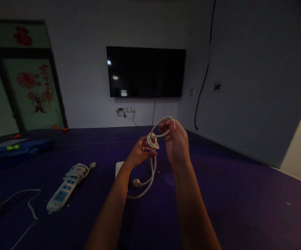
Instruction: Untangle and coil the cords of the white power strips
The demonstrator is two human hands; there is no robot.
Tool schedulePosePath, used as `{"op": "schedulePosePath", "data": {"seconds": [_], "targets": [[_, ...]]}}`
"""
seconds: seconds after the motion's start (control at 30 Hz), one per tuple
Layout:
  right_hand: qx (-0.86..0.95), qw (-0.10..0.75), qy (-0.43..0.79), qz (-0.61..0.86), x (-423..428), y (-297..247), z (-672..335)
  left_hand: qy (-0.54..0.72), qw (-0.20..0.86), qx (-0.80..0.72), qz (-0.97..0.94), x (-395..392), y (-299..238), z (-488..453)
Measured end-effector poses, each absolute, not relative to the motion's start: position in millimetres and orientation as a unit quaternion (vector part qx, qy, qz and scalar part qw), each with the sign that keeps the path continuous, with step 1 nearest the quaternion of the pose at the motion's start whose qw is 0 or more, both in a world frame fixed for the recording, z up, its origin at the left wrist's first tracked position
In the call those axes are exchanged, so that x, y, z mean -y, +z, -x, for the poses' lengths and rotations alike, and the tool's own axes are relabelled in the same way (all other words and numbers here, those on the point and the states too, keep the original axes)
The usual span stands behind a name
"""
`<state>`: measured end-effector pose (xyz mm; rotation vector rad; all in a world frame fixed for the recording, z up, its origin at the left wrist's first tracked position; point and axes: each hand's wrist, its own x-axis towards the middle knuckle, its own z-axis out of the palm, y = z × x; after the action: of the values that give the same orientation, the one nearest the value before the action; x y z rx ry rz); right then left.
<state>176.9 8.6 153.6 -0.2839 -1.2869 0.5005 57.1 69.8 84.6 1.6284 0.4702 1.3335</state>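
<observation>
the left hand (141, 151) has its grip around the bunched coil of a white cord (153, 141), and the right hand (177, 140) pinches its upper loop. they hold it above the purple floor (233, 205), short of the far edge.

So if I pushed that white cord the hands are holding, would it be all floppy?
Probably floppy: the cord droops in loose curves below the left hand. The wound-up part might feel stiffer, because its loops bunch close together. The plug may be the heavy end, since it looks much chunkier than the cord.
</observation>
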Motion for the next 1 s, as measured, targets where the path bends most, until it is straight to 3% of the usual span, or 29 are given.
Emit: {"op": "schedulePosePath", "data": {"seconds": [0.17, 0.43, 0.7, 1.0], "targets": [[0.567, 0.745, 0.314, 0.156, -30, 143, -175, 0.419, 0.531, -0.276, -0.683, -81, 64, -51], [0.612, 0.724, 0.284, 0.141, -38, 139, -179, 0.368, 0.580, -0.265, -0.677, -79, 36, -90], [0.555, 0.749, 0.243, 0.270, -48, 135, -203, 0.542, 0.575, -0.249, -0.560, -88, 45, -79], [0.660, 0.588, 0.272, 0.382, -78, 111, -191, 0.670, 0.562, -0.185, -0.449, -74, 99, -4]]}}
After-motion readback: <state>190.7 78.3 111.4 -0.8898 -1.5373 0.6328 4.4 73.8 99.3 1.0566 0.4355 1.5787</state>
